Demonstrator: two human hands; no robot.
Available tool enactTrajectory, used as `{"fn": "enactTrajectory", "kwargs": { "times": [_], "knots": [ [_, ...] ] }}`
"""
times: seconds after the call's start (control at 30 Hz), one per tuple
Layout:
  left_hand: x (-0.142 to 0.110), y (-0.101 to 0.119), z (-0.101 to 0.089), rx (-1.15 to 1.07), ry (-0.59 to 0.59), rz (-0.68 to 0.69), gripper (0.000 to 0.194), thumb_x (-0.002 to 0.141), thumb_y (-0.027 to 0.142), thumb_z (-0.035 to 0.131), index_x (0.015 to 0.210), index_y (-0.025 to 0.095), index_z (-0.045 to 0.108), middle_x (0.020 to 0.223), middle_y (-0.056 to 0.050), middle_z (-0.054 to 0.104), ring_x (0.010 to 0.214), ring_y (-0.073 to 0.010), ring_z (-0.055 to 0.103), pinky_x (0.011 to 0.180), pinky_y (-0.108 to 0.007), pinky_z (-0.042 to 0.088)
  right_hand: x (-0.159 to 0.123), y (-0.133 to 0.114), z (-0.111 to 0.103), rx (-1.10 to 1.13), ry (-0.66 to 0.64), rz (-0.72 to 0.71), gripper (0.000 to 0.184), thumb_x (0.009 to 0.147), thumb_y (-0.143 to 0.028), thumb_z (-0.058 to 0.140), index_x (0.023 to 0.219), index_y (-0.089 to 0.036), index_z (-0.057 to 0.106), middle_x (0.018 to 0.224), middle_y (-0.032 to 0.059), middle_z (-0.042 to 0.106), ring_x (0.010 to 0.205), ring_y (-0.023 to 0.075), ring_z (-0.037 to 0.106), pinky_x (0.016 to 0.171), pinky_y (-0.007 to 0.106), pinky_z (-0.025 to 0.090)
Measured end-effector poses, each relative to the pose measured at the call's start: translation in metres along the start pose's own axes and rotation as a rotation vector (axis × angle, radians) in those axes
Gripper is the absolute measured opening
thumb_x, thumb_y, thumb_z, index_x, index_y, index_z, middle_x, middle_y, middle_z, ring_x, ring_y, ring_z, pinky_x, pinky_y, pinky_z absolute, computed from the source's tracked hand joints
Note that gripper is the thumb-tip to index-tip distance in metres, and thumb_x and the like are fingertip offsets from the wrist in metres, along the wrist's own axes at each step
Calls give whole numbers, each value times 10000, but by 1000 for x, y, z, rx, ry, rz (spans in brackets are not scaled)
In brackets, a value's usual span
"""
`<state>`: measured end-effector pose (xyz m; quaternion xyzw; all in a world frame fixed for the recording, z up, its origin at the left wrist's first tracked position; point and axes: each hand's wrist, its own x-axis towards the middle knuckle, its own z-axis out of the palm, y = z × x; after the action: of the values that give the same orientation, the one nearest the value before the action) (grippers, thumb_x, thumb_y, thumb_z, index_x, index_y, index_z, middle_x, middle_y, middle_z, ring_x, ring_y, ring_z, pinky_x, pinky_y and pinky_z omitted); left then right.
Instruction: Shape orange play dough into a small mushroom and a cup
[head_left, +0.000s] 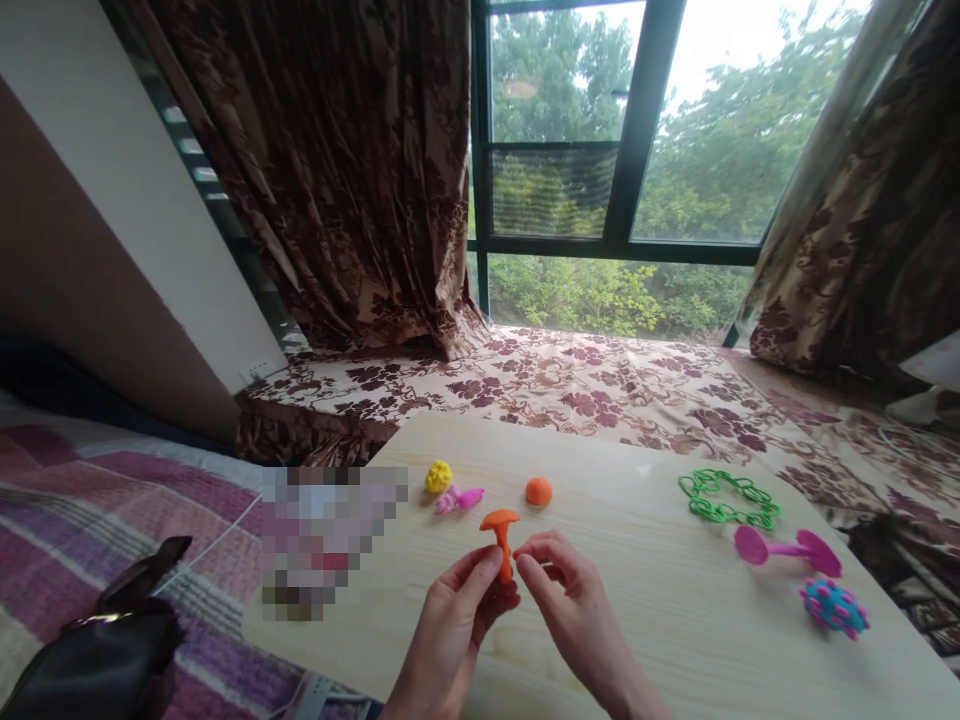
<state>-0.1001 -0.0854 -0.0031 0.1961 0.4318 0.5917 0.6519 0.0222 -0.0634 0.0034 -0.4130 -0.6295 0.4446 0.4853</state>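
An orange modelling clay mushroom shape [504,538], with a wide flat cap and a thin stem, stands upright in my left hand [457,615]. The thumb and fingers of that hand pinch its lower stem. Just to the right of the stem, my right hand [566,595] has its thumb and forefinger drawn together in a pinch, the other fingers curled; whether anything small is between them is hidden. A rounded lump of orange clay [538,491] lies on the table beyond my hands. Left of it are a yellow bumpy clay ball [438,476] and a pink clay piece [459,498].
The pale wooden table [660,620] also bears a green clay chain of loops [729,498], a magenta dumbbell shape [787,548] and a blue piece with pink knobs [834,607] at right. A black bag [97,650] rests on the bed [225,590] at left.
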Motion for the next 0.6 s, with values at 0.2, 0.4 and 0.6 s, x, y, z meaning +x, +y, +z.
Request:
{"fn": "enactTrajectory", "kwargs": {
  "times": [0.2, 0.4, 0.6],
  "knots": [
    [-2, -2, 10, -43, -38, 26, 230, 702, 261, 655, 886, 127, 683, 845, -85, 694, 775, -175, 635, 767, -298, 495, -2, 7, -3, -118, 79, -81, 103, 748, -248, 604, 835, -205, 637, 828, 23, 596, 761, 150, 561, 663, 253, 456],
    [-3, -7, 13, 9, -82, 44, 279, 736, 278, 615, 953, 111, 670, 951, -121, 677, 936, -239, 605, 857, -353, 452, -1, 11, -5, -162, 83, -94, 81, 785, -216, 554, 777, -200, 633, 734, 7, 597, 691, 135, 557, 645, 244, 445],
    [4, -11, 10, 1, -30, 51, 272, 735, 255, 622, 975, 132, 660, 1014, -108, 662, 988, -227, 583, 833, -309, 466, 1, 11, -3, -250, 116, -174, 180, 801, -207, 532, 955, -222, 624, 936, 48, 593, 870, 172, 560, 760, 283, 471]
  ]
}}
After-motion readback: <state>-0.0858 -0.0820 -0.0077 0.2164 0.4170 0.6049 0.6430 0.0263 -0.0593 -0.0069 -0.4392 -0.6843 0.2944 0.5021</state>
